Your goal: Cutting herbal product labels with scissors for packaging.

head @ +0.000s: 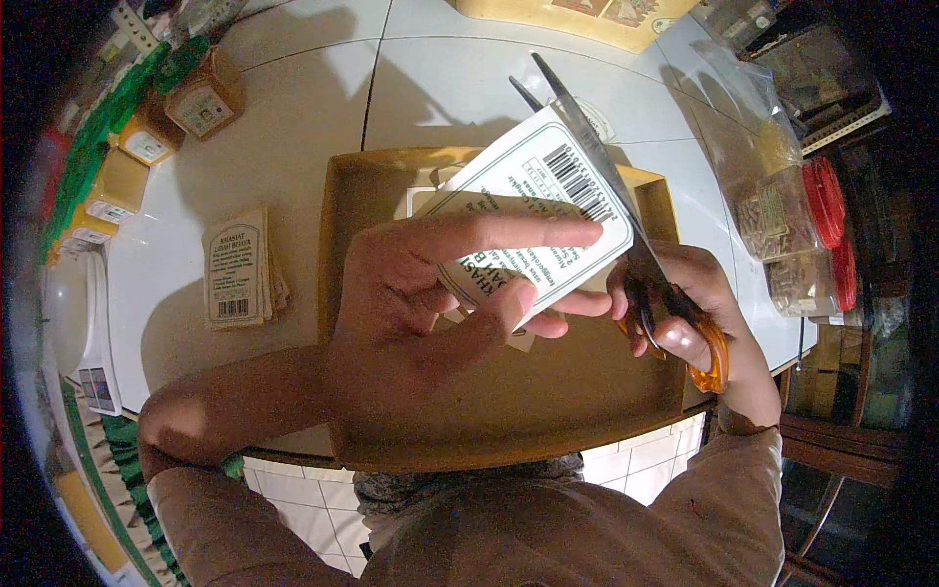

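Between its thumb and fingers my left hand (447,293) holds a white printed paper label (528,176) with a barcode and rounded border. My right hand (682,293) grips scissors (609,169) by their orange translucent handles, the blades pointing up and away. One blade runs along the label's right edge; the tips stand apart past its upper corner. Both hands are over a shallow cardboard box (513,411), in which paper pieces lie, partly hidden by the left hand. Left of the box is a stack of similar labels (236,271) on the white tabletop (293,132).
Several labelled containers with orange-yellow contents (202,106) line the left side near a white device, seemingly a scale (92,330). Red-lidded clear jars (785,213) and a clear plastic bag (748,110) stand at right. A printed carton (587,22) lies at the far edge.
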A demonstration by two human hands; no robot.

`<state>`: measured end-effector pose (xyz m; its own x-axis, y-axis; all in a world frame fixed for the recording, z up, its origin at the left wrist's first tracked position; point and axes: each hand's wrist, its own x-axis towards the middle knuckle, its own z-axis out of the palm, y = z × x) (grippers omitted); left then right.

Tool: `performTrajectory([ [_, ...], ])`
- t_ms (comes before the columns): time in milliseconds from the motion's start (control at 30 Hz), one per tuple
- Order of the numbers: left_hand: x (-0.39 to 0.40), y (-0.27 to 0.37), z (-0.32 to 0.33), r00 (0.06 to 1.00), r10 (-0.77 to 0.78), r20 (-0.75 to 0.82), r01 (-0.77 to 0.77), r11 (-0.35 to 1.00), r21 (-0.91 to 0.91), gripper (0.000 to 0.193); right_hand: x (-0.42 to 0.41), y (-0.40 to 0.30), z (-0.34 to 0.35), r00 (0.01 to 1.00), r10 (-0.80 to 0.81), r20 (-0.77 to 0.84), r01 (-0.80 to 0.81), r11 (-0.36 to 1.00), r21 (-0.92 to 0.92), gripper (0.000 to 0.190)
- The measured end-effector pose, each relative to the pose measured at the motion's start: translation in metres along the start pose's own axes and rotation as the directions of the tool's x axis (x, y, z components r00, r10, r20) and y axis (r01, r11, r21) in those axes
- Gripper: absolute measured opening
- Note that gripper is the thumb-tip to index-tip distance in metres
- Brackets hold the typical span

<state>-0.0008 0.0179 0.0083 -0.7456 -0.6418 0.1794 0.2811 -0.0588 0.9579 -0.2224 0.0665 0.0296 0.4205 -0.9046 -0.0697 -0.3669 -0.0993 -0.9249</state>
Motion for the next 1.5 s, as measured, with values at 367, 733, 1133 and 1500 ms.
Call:
performTrajectory([
  [367, 0.0001, 0.0001, 0.0006, 1.000, -0.005, -0.026, 0.006, 1.000, 0.009, 0.030, 0.0013, 0.0002, 0.0005, 1.000, -0.023, 0.010, 0.022, 0.998, 0.064, 0.021],
  [733, 0.0007, -0.0018, -0.0001, 1.000, 0.028, -0.011, -0.028, 1.000, 0.002, 0.032, -0.0004, -0.0018, 0.0009, 1.000, -0.009, 0.020, 0.008, 0.999, 0.040, 0.020],
  [1133, 0.0003, -0.0022, 0.0001, 1.000, 0.004, -0.018, -0.004, 1.000, -0.007, 0.032, -0.0027, -0.0026, 0.0018, 1.000, 0.028, 0.011, -0.029, 0.994, 0.108, 0.016],
  [1500, 0.0003, -0.0025, 0.0003, 1.000, 0.025, -0.010, -0.025, 0.999, -0.025, 0.031, -0.0017, -0.0027, 0.0003, 1.000, 0.003, 0.010, -0.004, 0.997, 0.082, 0.016],
])
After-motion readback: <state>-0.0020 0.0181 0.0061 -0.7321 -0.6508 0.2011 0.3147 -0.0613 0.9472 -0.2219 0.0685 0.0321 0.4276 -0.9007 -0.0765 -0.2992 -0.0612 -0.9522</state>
